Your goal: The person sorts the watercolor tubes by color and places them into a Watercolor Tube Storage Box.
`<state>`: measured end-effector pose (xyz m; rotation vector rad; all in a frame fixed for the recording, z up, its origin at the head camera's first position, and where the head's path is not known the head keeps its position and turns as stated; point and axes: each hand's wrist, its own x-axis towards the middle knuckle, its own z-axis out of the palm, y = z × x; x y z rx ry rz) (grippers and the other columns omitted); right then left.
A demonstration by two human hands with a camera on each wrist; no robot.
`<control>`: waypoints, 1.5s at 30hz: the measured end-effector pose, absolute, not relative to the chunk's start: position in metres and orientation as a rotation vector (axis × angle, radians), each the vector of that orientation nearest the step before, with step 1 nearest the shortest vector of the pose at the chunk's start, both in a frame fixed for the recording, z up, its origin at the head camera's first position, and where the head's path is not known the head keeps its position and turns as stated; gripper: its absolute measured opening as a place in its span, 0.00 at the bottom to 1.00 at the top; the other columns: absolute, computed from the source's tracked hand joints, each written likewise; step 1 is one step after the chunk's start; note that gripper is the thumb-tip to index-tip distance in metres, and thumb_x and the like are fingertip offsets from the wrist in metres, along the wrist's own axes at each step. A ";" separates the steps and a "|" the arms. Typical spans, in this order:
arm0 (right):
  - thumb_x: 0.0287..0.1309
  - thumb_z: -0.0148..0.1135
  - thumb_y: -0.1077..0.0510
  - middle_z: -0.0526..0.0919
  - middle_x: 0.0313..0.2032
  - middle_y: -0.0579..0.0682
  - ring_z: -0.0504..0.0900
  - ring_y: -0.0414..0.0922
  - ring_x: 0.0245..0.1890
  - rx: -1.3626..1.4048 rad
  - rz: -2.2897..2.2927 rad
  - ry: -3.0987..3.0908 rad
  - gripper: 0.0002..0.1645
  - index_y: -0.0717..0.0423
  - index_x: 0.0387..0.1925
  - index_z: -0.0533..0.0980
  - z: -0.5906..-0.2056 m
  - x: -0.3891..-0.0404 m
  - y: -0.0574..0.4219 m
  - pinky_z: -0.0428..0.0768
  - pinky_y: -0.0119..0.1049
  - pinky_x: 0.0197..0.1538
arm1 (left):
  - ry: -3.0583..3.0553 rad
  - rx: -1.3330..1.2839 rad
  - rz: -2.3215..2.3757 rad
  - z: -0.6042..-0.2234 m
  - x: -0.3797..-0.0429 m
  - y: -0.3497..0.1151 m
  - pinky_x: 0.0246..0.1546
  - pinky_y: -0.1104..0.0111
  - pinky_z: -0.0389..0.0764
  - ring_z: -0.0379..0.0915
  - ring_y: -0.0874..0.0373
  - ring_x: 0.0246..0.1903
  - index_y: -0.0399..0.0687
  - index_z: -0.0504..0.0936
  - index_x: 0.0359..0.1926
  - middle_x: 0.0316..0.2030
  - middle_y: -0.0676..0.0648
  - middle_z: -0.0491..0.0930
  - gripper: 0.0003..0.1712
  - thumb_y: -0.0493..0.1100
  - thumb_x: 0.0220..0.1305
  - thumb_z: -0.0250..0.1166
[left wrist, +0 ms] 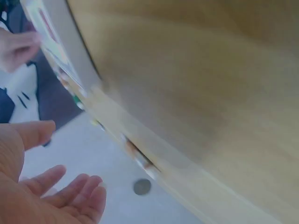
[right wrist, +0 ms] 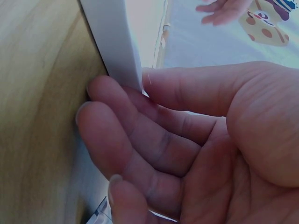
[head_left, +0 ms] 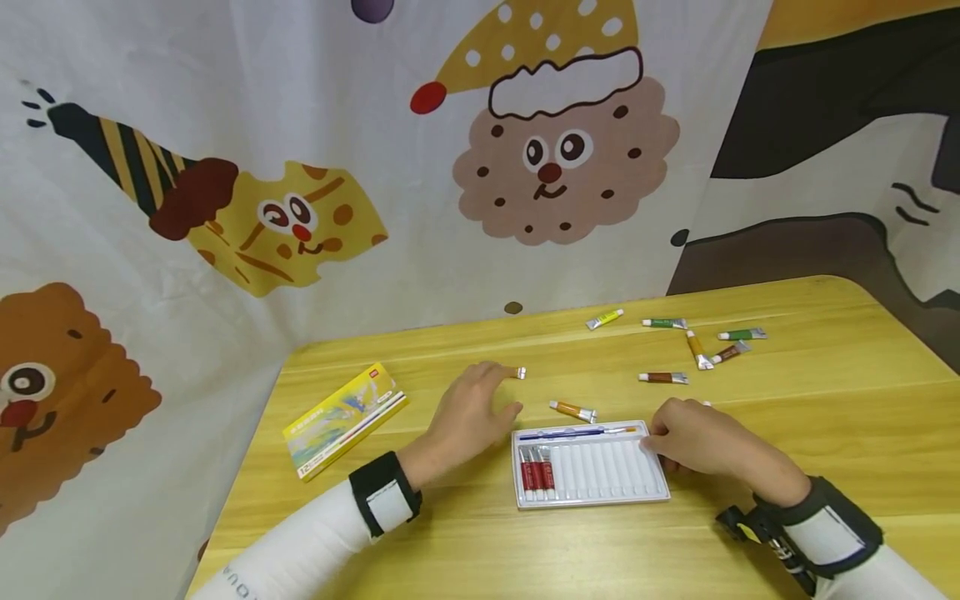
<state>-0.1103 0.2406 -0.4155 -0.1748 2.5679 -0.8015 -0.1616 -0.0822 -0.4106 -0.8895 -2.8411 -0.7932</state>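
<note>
one half-curled hand [head_left: 699, 440], the right, pinches the tray [head_left: 600, 473] by its edge.

Head view: left hand [head_left: 468, 408] covers one end of a tube [head_left: 521, 373], contact uncertain; right hand [head_left: 708, 442] hides part of the right side of the white tray [head_left: 592, 502] and most of a white-tipped item [head_left: 707, 403] behind it; print on the red tubes [head_left: 537, 473] too small to read. Left wrist view: shapes [left wrist: 139, 157] along the table [left wrist: 196, 84] edge blurred, tray cropped at top. Right wrist view: silvery piece [right wrist: 99, 213] partly hidden by fingers, cut off below.
</note>
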 end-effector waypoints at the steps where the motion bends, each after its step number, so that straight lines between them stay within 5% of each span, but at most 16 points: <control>1: 0.70 0.65 0.59 0.79 0.20 0.47 0.76 0.43 0.20 -0.174 -0.804 2.567 0.14 0.52 0.25 0.80 -0.415 -0.110 0.241 0.71 0.35 0.25 | -2.848 -0.892 -0.786 -0.412 -0.166 -0.084 0.65 0.51 0.75 0.74 0.43 0.65 0.39 0.77 0.68 0.65 0.38 0.77 0.32 0.45 0.67 0.74; 11: 0.70 0.65 0.59 0.79 0.19 0.47 0.76 0.43 0.20 -0.191 -0.820 2.566 0.14 0.52 0.25 0.80 -0.415 -0.110 0.241 0.71 0.35 0.25 | -2.972 -0.917 -0.681 -0.427 -0.200 -0.095 0.75 0.46 0.58 0.57 0.36 0.75 0.42 0.59 0.81 0.78 0.33 0.59 0.50 0.54 0.67 0.73; 24: 0.71 0.65 0.59 0.78 0.20 0.47 0.76 0.43 0.20 -0.187 -0.823 2.561 0.14 0.52 0.25 0.80 -0.414 -0.110 0.240 0.71 0.35 0.25 | -3.142 -0.951 -0.330 -0.441 -0.222 -0.089 0.77 0.44 0.46 0.48 0.35 0.79 0.52 0.59 0.82 0.81 0.37 0.51 0.43 0.68 0.77 0.53; 27: 0.71 0.65 0.59 0.78 0.19 0.47 0.76 0.42 0.20 -0.189 -0.820 2.564 0.15 0.52 0.25 0.80 -0.415 -0.111 0.240 0.71 0.35 0.25 | -3.118 -0.961 -0.268 -0.442 -0.224 -0.087 0.76 0.46 0.53 0.55 0.38 0.76 0.49 0.66 0.79 0.77 0.36 0.61 0.36 0.62 0.81 0.51; 30: 0.71 0.65 0.58 0.79 0.19 0.47 0.76 0.42 0.19 -0.193 -0.812 2.566 0.15 0.52 0.24 0.80 -0.416 -0.112 0.241 0.70 0.35 0.25 | -3.038 -0.982 -0.244 -0.442 -0.225 -0.086 0.68 0.49 0.67 0.69 0.42 0.64 0.47 0.77 0.70 0.61 0.39 0.76 0.26 0.55 0.81 0.55; 35: 0.71 0.65 0.58 0.79 0.19 0.47 0.75 0.42 0.19 -0.193 -0.808 2.563 0.16 0.52 0.24 0.80 -0.417 -0.112 0.241 0.70 0.35 0.25 | -2.920 -0.981 -0.302 -0.443 -0.226 -0.083 0.45 0.57 0.75 0.70 0.50 0.41 0.46 0.89 0.50 0.38 0.47 0.76 0.11 0.45 0.75 0.66; 40: 0.71 0.65 0.58 0.79 0.19 0.47 0.76 0.42 0.20 -0.192 -0.806 2.559 0.16 0.52 0.24 0.80 -0.417 -0.112 0.241 0.71 0.36 0.25 | -2.908 -0.959 -0.337 -0.441 -0.228 -0.080 0.42 0.58 0.78 0.75 0.51 0.37 0.42 0.87 0.38 0.32 0.47 0.79 0.06 0.40 0.72 0.68; 45: 0.70 0.65 0.58 0.79 0.19 0.47 0.76 0.42 0.20 -0.200 -0.810 2.565 0.16 0.52 0.24 0.80 -0.416 -0.112 0.242 0.71 0.35 0.25 | -2.971 -0.909 -0.447 -0.436 -0.228 -0.078 0.45 0.57 0.83 0.82 0.51 0.39 0.40 0.84 0.39 0.35 0.45 0.85 0.03 0.34 0.73 0.66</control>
